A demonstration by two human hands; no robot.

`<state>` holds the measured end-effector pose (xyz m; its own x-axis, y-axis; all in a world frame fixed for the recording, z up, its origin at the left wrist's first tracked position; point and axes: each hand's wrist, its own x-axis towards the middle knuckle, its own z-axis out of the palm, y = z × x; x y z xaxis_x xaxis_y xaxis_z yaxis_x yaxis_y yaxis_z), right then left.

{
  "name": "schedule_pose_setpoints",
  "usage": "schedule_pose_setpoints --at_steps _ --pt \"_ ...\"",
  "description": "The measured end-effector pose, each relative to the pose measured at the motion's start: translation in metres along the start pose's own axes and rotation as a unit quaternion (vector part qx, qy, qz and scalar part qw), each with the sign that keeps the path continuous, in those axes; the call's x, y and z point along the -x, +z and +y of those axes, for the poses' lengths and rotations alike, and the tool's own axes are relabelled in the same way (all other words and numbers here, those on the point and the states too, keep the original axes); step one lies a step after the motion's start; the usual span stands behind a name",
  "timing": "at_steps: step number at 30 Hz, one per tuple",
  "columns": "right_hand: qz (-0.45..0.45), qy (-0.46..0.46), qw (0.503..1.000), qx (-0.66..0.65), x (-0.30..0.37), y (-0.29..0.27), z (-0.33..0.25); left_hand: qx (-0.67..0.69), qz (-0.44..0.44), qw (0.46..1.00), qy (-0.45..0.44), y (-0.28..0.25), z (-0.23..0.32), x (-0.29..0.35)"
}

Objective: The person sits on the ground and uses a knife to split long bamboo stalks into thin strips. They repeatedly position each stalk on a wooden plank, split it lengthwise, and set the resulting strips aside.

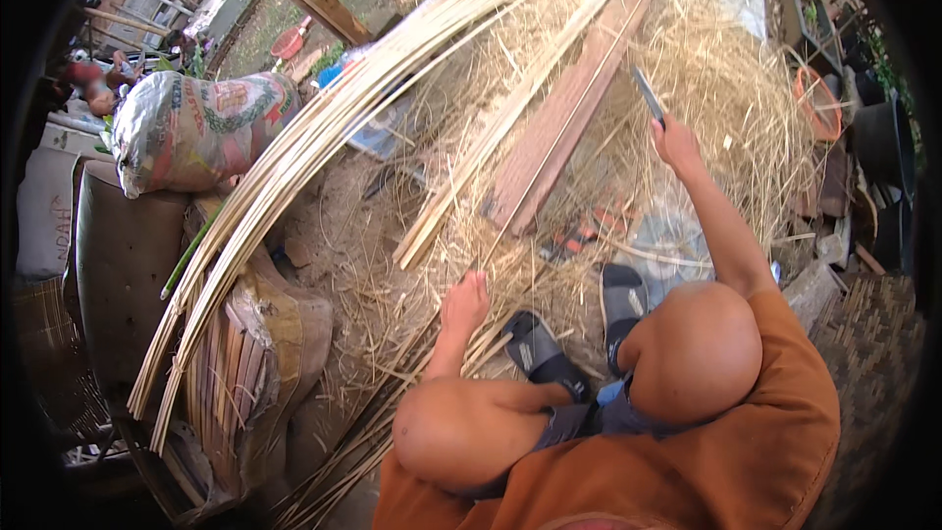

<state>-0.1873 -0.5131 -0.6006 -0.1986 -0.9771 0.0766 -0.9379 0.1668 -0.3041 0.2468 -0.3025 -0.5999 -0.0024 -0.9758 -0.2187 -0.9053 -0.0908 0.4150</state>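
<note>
My left hand [465, 302] is closed round the near end of a thin bamboo strip [498, 241], just in front of my left knee. The strip runs away from me along a reddish-brown wooden plank [559, 128] that slopes up to the far side. In my right hand [675, 142] is a knife [647, 92], gripped by its handle, its blade pointing away and slightly left. The blade is to the right of the plank, apart from the strip. Longer pale bamboo strips [491, 132] lie beside the plank on its left.
A large bundle of bamboo strips [324, 137] arcs along the left over a worn, split block-shaped thing [265, 363]. Behind it sits a stuffed sack [206, 128]. Curly bamboo shavings [726, 128] heap up at far right, near an orange basket [817, 103]. My sandalled feet [545, 348] stand close by.
</note>
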Motion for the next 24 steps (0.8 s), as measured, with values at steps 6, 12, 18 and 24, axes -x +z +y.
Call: schedule_pose_setpoints --at_steps 6,12,18,24 --pt "-0.074 -0.43 0.892 -0.115 0.167 0.044 -0.138 0.133 -0.047 0.987 -0.073 -0.021 -0.042 0.013" --pt "-0.049 -0.069 0.991 -0.101 0.005 0.02 -0.028 0.143 -0.114 0.98 -0.084 -0.013 -0.038 0.036" --pt "-0.045 -0.504 0.86 -0.068 0.16 0.062 -0.121 0.048 0.014 0.998 -0.047 -0.017 -0.031 0.043" --pt "-0.134 -0.054 0.985 -0.097 0.032 0.02 -0.034 -0.095 -0.066 0.99 -0.084 -0.026 -0.034 0.09"
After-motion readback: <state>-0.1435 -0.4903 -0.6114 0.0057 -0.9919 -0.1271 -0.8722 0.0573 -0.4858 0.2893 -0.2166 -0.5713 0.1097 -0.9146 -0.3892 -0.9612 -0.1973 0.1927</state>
